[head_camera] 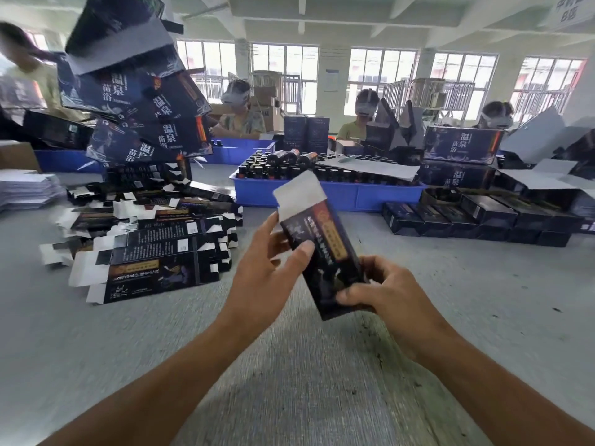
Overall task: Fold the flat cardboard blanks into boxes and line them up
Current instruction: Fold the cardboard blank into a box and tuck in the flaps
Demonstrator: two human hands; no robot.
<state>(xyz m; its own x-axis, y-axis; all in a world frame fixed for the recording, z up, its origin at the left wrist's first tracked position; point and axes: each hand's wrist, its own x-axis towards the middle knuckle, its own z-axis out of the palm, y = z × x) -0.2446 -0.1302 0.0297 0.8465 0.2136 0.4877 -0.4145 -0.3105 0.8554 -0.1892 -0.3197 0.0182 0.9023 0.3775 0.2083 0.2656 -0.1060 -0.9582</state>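
Cardboard box (325, 252) tilted above table (289, 365) | left hand (270, 268) fingers clamp upper side | right hand (383, 291) fingers grip lower end

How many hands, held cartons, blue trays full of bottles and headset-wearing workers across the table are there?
Hands: 2 (left hand, right hand)
Held carton: 1, gripped by both hands
Blue tray of bottles: 1
Headset workers: 3
Total: 7
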